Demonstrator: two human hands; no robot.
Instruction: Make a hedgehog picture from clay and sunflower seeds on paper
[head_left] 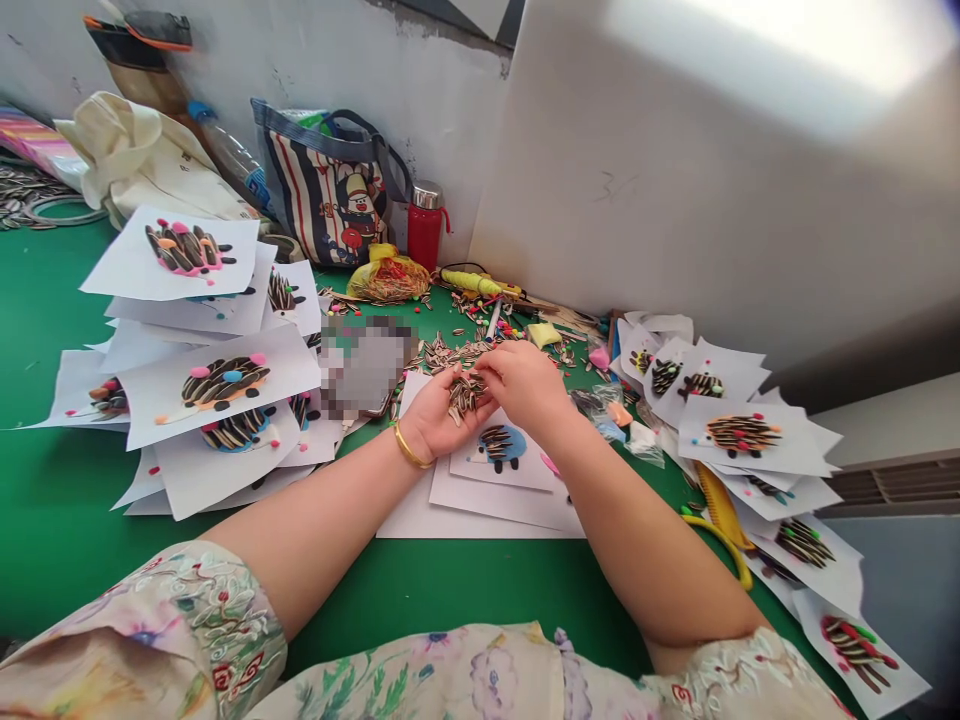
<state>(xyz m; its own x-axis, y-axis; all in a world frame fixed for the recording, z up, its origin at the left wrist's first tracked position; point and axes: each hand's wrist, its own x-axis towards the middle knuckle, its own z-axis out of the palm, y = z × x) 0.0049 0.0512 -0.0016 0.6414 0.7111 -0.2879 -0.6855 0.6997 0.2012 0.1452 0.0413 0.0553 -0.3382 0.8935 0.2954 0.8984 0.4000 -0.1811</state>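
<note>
My left hand (442, 415), a gold bangle at its wrist, is cupped palm up around a heap of striped sunflower seeds (466, 392). Over that heap my right hand (525, 385) has its fingertips pinched together at the seeds; whether a single seed is between them is too small to make out. Just below both hands lies a white card (502, 470) with a blue clay hedgehog (501, 447) whose back is partly covered in seeds. Larger white sheets (480, 515) lie under this card. Loose seeds (442, 352) are scattered beyond my hands.
Stacks of finished-looking hedgehog cards stand at left (221, 385) and right (750, 435). Behind are a striped bag (322, 190), a red flask (425, 225) and a yellow bag (388, 278). A blurred-out rectangular object (367, 370) sits left of my hands; yellow-handled scissors (724, 540) lie right.
</note>
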